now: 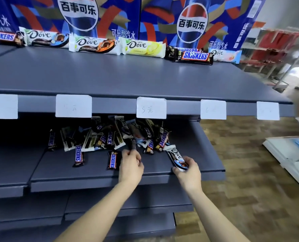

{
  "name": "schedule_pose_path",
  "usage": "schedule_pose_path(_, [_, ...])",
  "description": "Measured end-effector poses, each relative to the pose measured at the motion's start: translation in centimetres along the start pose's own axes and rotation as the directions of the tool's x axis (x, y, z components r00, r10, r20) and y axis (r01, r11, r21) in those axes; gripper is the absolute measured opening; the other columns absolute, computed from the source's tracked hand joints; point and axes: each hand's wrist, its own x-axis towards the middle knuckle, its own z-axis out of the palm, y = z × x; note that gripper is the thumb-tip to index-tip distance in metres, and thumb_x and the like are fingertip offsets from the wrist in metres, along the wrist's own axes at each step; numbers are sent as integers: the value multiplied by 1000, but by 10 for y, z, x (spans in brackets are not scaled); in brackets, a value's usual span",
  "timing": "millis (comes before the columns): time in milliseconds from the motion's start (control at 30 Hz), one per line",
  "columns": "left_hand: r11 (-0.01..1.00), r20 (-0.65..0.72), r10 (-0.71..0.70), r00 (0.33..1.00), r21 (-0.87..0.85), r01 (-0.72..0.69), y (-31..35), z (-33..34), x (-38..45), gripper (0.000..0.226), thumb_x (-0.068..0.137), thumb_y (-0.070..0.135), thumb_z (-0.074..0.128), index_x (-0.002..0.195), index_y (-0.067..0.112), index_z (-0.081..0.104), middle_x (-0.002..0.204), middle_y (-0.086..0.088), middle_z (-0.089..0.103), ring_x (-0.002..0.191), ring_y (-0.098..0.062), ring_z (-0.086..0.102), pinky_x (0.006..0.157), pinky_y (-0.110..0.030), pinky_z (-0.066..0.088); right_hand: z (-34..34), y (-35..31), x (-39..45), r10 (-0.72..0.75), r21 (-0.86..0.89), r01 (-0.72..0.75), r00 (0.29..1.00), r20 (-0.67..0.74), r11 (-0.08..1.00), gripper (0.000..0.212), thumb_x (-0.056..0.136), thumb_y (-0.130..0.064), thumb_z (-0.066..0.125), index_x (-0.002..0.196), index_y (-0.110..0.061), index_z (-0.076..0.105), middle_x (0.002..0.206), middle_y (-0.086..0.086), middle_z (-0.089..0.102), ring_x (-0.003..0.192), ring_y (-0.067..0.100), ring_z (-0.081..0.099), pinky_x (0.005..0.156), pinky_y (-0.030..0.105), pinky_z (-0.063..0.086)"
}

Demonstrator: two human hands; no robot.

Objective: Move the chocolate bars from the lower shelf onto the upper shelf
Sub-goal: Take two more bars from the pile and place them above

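Observation:
A pile of Snickers and Dove chocolate bars (120,135) lies on the grey lower shelf (61,173). My right hand (189,169) grips the near end of a white Dove bar (175,155) at the pile's right edge. My left hand (132,163) has its fingers curled around the near end of a dark bar (133,144) in the pile's middle. A Snickers bar (112,159) lies just left of that hand. On the upper shelf (127,75), a row of Dove bars (94,44) and Snickers bars (194,56) lines the back.
Blue Pepsi cartons (192,21) stand behind the row on the upper shelf. White price tags (151,108) hang along its front lip. More grey shelves (127,206) step out below. Wooden floor and a white rack (288,151) lie to the right.

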Motion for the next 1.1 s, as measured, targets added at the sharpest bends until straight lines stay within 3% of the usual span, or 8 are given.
schedule_pose_path(133, [970,113,-62,992,-227,87,-9,-4,-5,54,80,5,61,128,25,48,111,0,51,92,-19,59,86,-31,50,6,3,-5,-3,-10,3,999,-34,1000,54,78,-13,75,128,-14,55,116,2,62,99,17,60,88,25,43])
schedule_pose_path(233, [933,169,-112,979,-321,162,-16,-6,-8,47,85,13,59,129,27,51,115,0,58,90,-17,62,79,-30,53,12,4,-12,2,53,0,999,-55,999,51,80,-14,74,127,-17,54,118,4,61,101,18,59,92,28,44])
schedule_pose_path(333, [970,185,-53,981,-223,95,-19,-13,-12,44,86,18,59,128,27,54,116,-1,54,85,-9,58,66,-11,43,16,1,-15,-9,84,13,999,-48,996,48,81,-19,74,125,-16,55,115,2,61,97,16,57,87,26,42])
schedule_pose_path(400, [988,161,-1,987,-150,25,-19,-15,-14,50,81,18,67,128,24,54,119,-1,46,92,-8,53,77,-9,37,16,-1,-15,-9,79,11,999,-37,997,47,81,-22,74,124,-16,56,114,1,61,97,16,57,87,26,42])
schedule_pose_path(467, [997,128,7,992,-80,3,-21,-15,-15,50,78,15,71,125,23,56,120,-3,39,91,-9,49,84,-9,33,15,-3,-15,-14,49,15,1000,-8,999,45,80,-23,74,122,-17,57,113,1,61,98,18,59,88,28,45])
schedule_pose_path(767, [994,-19,13,1000,108,-10,-18,-15,-18,37,77,25,70,112,29,62,100,4,55,85,-16,58,68,-30,49,8,-10,-13,-123,-347,156,986,114,925,39,72,-32,76,109,-25,66,106,-1,55,104,23,53,85,34,49])
schedule_pose_path(933, [985,-8,-26,1000,170,27,-31,-22,-20,45,78,27,69,122,25,58,109,0,59,92,-22,60,74,-36,52,3,-7,-15,-164,-428,220,973,163,877,44,78,-28,76,120,-28,62,113,1,54,109,25,47,89,35,45])
schedule_pose_path(1100, [979,50,-14,999,203,4,-27,-20,-26,67,75,35,69,137,33,43,125,-1,39,91,-26,60,76,-32,51,-1,-8,-15,-278,-429,321,947,163,844,48,77,-15,74,122,-26,63,118,-1,55,109,23,44,92,29,41])
